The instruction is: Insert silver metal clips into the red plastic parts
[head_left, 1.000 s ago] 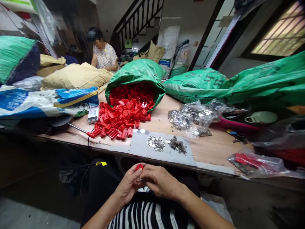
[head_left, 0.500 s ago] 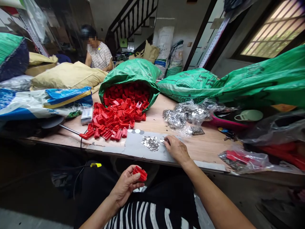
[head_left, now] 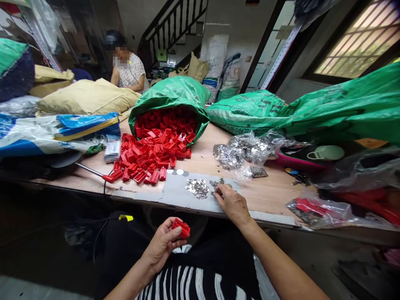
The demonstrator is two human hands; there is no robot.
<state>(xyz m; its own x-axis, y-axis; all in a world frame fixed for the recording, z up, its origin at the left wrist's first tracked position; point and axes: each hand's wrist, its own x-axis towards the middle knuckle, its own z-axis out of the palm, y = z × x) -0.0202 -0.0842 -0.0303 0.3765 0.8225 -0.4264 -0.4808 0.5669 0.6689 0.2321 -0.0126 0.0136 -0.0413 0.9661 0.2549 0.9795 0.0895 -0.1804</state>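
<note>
My left hand (head_left: 165, 239) holds a red plastic part (head_left: 181, 229) over my lap, thumb on top and fingers underneath. My right hand (head_left: 230, 202) is at the front of the table, its fingertips pinched together over a grey sheet (head_left: 175, 196). What those fingertips hold, if anything, is too small to make out. Just beyond them lies a small cluster of metal pieces (head_left: 220, 182). To their left a larger pile of shiny small metal pieces (head_left: 197, 188) rests on the same sheet.
Red plastic parts (head_left: 153, 154) spill from a green sack (head_left: 175, 93) onto the table. Clear bags of metal pieces (head_left: 229, 156) lie right of it. A red-handled tool (head_left: 109, 178) sits at the left edge. Across the table sits another person (head_left: 131, 73).
My right hand has drawn slightly toward me, uncovering the smaller cluster of metal pieces. My left hand, with the red part, has shifted a little to the left.
</note>
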